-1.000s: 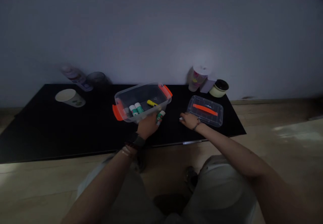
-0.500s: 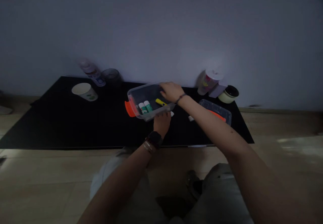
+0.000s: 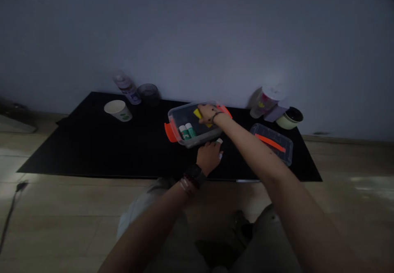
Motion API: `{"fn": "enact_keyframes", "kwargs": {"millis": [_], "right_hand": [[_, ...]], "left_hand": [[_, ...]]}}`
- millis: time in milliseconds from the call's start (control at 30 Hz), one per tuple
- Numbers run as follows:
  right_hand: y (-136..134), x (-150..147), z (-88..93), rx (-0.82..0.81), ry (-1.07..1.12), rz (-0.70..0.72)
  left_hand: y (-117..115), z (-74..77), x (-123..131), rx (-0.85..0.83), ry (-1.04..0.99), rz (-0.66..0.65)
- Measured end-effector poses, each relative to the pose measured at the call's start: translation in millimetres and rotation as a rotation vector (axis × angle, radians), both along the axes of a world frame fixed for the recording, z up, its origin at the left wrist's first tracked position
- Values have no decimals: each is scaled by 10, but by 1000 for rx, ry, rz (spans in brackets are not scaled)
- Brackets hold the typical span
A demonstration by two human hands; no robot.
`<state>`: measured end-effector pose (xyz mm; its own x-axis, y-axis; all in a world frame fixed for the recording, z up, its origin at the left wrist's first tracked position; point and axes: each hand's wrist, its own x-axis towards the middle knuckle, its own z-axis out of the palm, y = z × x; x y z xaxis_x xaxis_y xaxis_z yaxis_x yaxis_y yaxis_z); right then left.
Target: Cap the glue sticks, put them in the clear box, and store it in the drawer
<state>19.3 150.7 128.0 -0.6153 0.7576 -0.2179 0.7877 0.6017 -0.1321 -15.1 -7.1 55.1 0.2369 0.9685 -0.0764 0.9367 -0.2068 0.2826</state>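
Note:
A clear plastic box [image 3: 177, 119] with orange latches sits on a black mat [image 3: 92, 142]. Two green-and-white glue sticks [image 3: 187, 132] lie inside it. My right hand [image 3: 207, 113] reaches into the box, its fingers closed on a yellow marker [image 3: 197, 113]. My left hand [image 3: 209, 157] rests on the mat just in front of the box, curled round small white items [image 3: 219, 155]; I cannot make out what they are. A dark watch and bracelets are on my left wrist.
The box's clear lid [image 3: 272, 142] with an orange handle lies on the mat to the right. A paper cup [image 3: 118, 110], a bottle [image 3: 125, 85] and a dark jar [image 3: 149, 93] stand at the back left. Tumbler [image 3: 267, 99] and cream bowl [image 3: 289, 118] at back right. Wooden floor in front.
My right hand left the mat near the lid, reached over the box and then into it, closing on the yellow marker. My left hand drew back from the box's front wall. The view shifted left.

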Motion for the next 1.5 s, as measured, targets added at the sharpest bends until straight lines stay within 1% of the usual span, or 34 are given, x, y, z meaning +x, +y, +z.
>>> {"fn": "enact_keyframes", "kwargs": {"millis": [33,100,167,200,267,333,400,467,500,533,567,600,633,700,733,800,900,1000,1067,1133,1233,1300,1333,1367,1433,1500], "right_hand": [[-49,133,116,38,60,-18],[-203,471,313,70,294,-49],[-424,853,402,54,459,-93],[-550,1036,391,24,526,-123],[-803,1339,262,-97,638,-240],[-1028,1526,40,-276,715,-364],[-1200,1598,-191,-438,786,-476],[-1315,1595,-363,-538,818,-536],[-1353,1581,-417,-559,814,-545],[-1380,1564,-452,-561,799,-542],[-1398,1548,-469,-546,778,-529],[-1407,1536,-473,-520,752,-507],[-1408,1530,-469,-490,724,-480],[-1395,1535,-454,-440,664,-414],[-1382,1548,-452,-430,631,-388],[-1353,1590,-473,-477,567,-373],[-1329,1672,-582,-601,460,-430],[-1351,1712,-744,-698,333,-435],[-1376,1695,-829,-714,264,-395],[-1386,1656,-863,-644,212,-371],[-1359,1604,-796,-427,156,-371],[-1332,1585,-694,-293,224,-389],[-1322,1578,-638,-267,302,-405],[-1317,1569,-585,-274,401,-424],[-1322,1545,-507,-357,583,-458],[-1337,1514,-478,-457,673,-452]], "left_hand": [[-11,11,-2,11,-33,13],[-37,21,-2,49,-104,19],[-63,6,-1,91,-194,11],[-74,-11,-1,105,-251,-5],[-99,-57,3,105,-391,-58],[-133,-94,13,58,-559,-139],[-186,-97,32,-91,-771,-245],[-255,-60,55,-356,-1005,-328],[-291,-32,67,-505,-1111,-334],[-326,-5,79,-642,-1199,-308],[-356,17,92,-743,-1264,-250],[-380,31,104,-805,-1306,-176],[-397,33,117,-830,-1329,-100],[-411,4,141,-814,-1332,19],[-409,-21,150,-799,-1316,52],[-395,-76,154,-792,-1269,81],[-363,-134,117,-779,-1194,144],[-314,-175,39,-663,-1095,207],[-258,-206,-22,-538,-977,196],[-180,-232,-78,-399,-838,166],[-60,-234,-134,-234,-651,161],[-24,-200,-143,-197,-577,154],[-29,-175,-137,-206,-560,130],[-51,-145,-124,-235,-557,91],[-131,-85,-84,-322,-565,-3],[-230,-32,-38,-383,-590,-76]]}}
